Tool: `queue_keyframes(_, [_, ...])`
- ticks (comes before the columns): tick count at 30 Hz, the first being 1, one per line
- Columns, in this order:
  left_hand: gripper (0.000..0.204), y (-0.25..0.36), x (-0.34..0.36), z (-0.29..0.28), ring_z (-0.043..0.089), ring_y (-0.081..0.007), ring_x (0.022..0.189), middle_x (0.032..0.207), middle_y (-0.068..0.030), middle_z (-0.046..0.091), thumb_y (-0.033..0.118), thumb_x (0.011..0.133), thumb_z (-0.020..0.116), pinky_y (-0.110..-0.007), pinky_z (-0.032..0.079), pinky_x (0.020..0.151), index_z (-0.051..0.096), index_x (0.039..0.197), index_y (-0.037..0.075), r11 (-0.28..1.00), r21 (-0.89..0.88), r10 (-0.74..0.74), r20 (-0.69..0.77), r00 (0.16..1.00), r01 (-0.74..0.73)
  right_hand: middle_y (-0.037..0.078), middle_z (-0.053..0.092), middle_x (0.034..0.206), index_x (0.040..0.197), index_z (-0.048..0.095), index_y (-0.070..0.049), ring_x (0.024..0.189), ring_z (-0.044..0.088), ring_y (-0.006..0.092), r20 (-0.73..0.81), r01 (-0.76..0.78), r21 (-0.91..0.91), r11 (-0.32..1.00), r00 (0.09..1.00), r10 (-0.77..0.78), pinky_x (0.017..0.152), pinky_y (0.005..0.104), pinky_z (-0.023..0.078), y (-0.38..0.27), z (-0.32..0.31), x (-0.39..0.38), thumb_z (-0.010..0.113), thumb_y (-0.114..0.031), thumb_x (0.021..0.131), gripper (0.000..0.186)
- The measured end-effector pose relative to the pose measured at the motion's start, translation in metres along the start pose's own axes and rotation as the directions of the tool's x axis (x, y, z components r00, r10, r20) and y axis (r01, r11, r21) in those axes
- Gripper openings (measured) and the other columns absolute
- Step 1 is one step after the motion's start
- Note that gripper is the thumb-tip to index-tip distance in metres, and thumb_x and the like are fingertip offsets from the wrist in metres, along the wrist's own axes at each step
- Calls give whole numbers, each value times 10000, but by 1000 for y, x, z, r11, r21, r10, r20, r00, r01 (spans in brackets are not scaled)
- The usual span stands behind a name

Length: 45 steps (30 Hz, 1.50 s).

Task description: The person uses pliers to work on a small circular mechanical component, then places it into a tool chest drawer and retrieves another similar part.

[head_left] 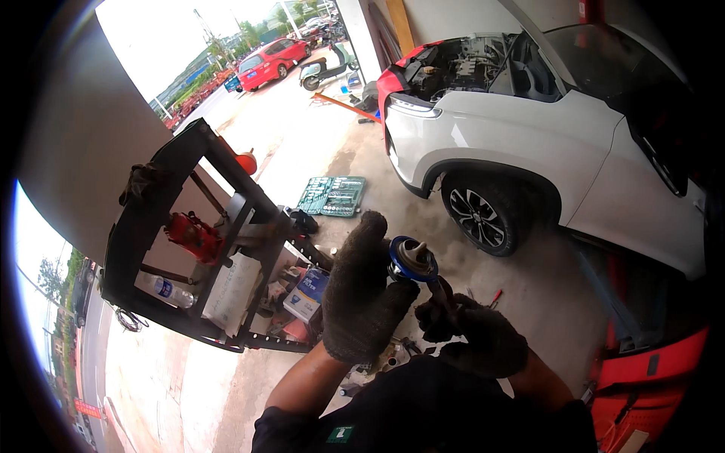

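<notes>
My left hand [359,302], in a dark knitted glove, is closed around a round part [424,263] with a blue rim and a greyish raised centre, held up in front of my chest. Right beside it, my gloved right hand [487,340] pinches a dark, narrow piece [444,293] that reaches up to the round part's lower edge. Whether that piece is a tool or belongs to the part, I cannot tell. Below my hands, several small metal parts [393,355] lie partly hidden by my gloves and body.
On the right stands a white car [498,124], its engine bay [468,68] exposed. A green socket set case [332,196] lies opened on the floor ahead. At my left is a black metal rack [249,185] with boxes and a bottle. A red-handled tool [496,297] lies beyond my right hand.
</notes>
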<state>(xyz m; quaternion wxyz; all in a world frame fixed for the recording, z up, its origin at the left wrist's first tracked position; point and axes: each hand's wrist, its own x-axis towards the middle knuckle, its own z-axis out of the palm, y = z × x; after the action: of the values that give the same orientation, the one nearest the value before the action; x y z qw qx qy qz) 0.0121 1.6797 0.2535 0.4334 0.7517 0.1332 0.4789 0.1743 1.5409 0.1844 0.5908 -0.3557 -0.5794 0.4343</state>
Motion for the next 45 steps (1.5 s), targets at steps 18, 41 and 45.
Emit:
queue_keyframes(18, [537,-13,45,-18,693,-211,1042,1171,-126,673,57,895,776,-347,589,920,557,1384,23,842,-313,-325,356,876,439,146,628,1203,1265,625,-21,1118,631,232,100,-265,86,960,961,256,928,368,537,-18,-46,31,708,-43,913,363])
queue_keyframes(41, [640,3,54,-47,709,-329,945,1112,-155,673,-6,689,759,-409,597,798,665,1313,106,865,280,245,489,838,-416,246,634,1194,1269,601,83,1082,642,407,385,-288,637,715,923,30,946,513,499,-15,-52,-9,634,-175,971,396])
queue_keyframes(45, [485,20,62,-39,692,-325,976,1087,-143,684,56,691,864,-413,567,835,728,1157,65,780,342,296,535,791,-523,294,631,1158,1248,580,135,1026,650,415,415,-365,776,514,910,19,923,531,507,-6,-27,-15,621,-273,978,490])
